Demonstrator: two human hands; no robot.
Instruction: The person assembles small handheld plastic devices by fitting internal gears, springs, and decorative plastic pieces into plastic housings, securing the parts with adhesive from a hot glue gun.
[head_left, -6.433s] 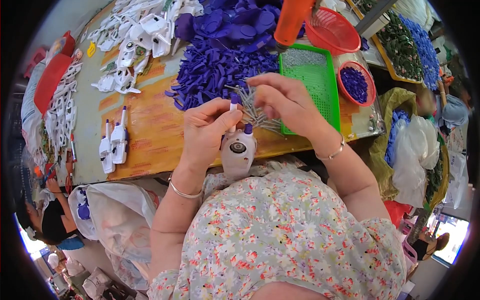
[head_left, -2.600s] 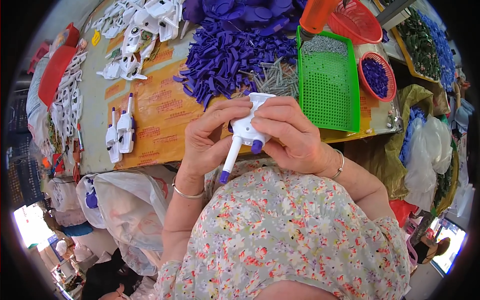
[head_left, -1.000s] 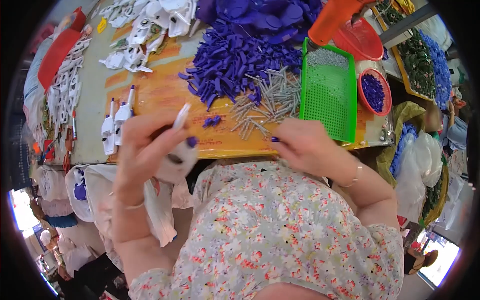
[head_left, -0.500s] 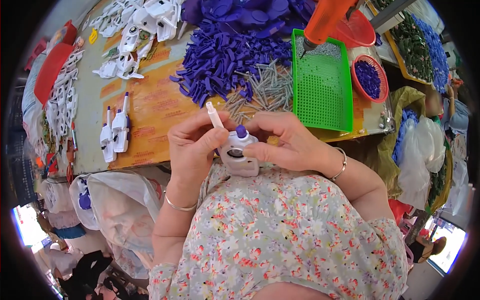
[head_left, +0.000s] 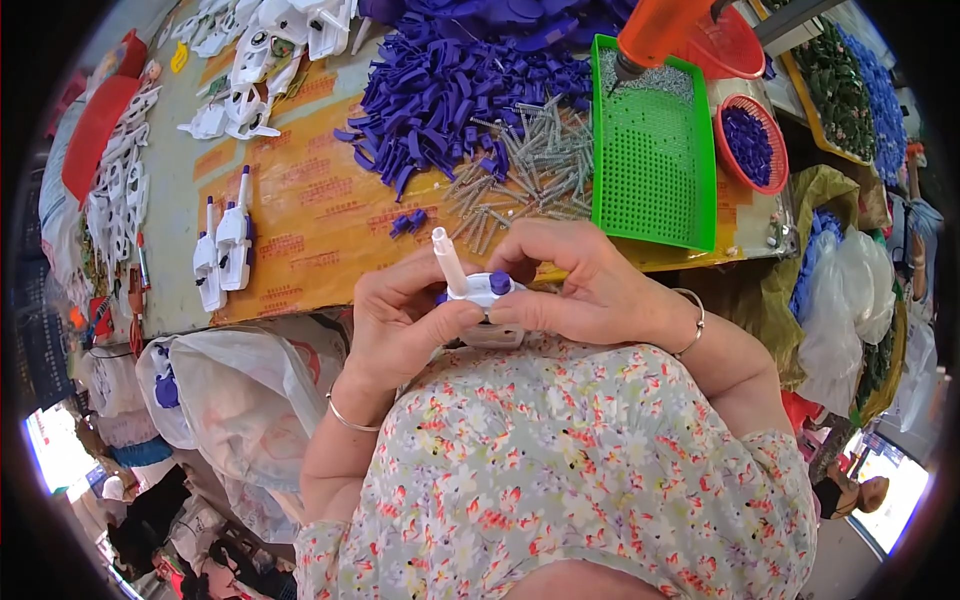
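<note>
Close to my body, both hands grip a white plastic toy housing (head_left: 492, 337). A pale tube (head_left: 445, 258) sticks up from its left side, and a small purple cap (head_left: 500, 282) sits on its top right. My left hand (head_left: 400, 315) closes around the left side, below the tube. From the right, my right hand (head_left: 585, 280) pinches it, index finger behind and thumb in front. The two thumb tips meet on its front face and cover part of it. Just beyond my left hand lie a few loose purple parts (head_left: 408, 222).
On the table are heaps of purple plastic parts (head_left: 430, 110), metal springs (head_left: 540, 165), and a green basket (head_left: 655, 160) of screws. An orange power screwdriver (head_left: 650, 40) hangs over the basket. Two similar white toys (head_left: 235, 250) lie at left; a red basket (head_left: 750, 145) stands right.
The white housing has tipped so its top end faces up more, and its round front opening no longer shows. Both thumbs have come together on it. The view has shifted slightly.
</note>
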